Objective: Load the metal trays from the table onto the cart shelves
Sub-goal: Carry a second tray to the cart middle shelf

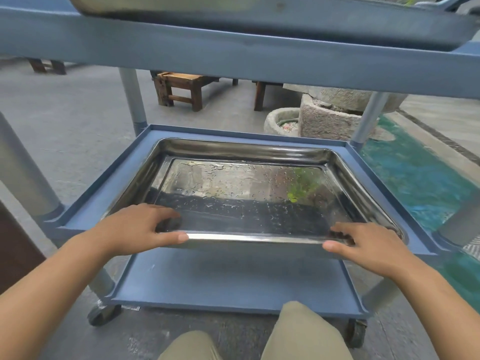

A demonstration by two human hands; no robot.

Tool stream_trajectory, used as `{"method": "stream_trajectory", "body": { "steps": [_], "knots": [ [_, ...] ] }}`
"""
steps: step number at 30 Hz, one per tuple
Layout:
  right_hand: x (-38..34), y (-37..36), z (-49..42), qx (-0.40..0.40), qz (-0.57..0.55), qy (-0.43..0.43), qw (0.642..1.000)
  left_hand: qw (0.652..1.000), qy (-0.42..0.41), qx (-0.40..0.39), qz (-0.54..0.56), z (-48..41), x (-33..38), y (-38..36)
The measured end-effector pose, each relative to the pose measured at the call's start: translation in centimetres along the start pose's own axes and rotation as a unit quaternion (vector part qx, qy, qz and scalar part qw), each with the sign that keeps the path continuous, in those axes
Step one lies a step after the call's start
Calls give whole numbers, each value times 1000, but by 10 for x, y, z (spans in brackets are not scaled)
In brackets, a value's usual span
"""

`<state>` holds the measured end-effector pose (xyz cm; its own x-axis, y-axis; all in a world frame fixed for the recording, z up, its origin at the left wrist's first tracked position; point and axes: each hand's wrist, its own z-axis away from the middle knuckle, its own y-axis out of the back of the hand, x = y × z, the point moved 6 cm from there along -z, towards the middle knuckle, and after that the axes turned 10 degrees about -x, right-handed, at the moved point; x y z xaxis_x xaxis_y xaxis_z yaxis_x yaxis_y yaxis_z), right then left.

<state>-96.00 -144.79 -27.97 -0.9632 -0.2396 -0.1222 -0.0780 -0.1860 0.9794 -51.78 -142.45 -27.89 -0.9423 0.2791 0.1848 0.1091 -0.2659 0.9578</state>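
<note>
My left hand (137,228) and right hand (368,245) both clasp the near rim of one wet metal tray (246,193), thumbs outside, fingers inside. It rests on the cart's middle shelf (104,188), its near edge overhanging; blue margin shows alongside. A second tray (181,3) sits on the top shelf (233,55); the bottom shelf (233,281) is bare.

The upper tray (166,6) is cut off by the top edge; only its underside and near rim show, blurred. The top shelf (233,53) runs out of frame at both sides. The left hand (137,229) covers the near left corner of the middle tray (241,193), and the right hand (368,245) covers its near right corner. That tray hides most of the middle shelf (109,183). Knees (301,331) block the bottom shelf's (220,279) near edge. The right rear wheel (355,333) is half hidden.
</note>
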Motion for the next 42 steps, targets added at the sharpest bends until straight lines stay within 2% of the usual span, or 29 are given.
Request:
{"method": "stream_trajectory", "body": {
  "steps": [6, 22, 42],
  "knots": [
    [7, 3, -25, 38, 33, 11, 999, 1000, 12, 15, 6, -23, -3, 3],
    [25, 12, -72, 65, 28, 36, 997, 999, 30, 45, 9, -33, 6, -2],
    [48, 2, -89, 128, 53, -62, 988, 997, 60, 41, 13, -37, 12, -9]
  ]
}}
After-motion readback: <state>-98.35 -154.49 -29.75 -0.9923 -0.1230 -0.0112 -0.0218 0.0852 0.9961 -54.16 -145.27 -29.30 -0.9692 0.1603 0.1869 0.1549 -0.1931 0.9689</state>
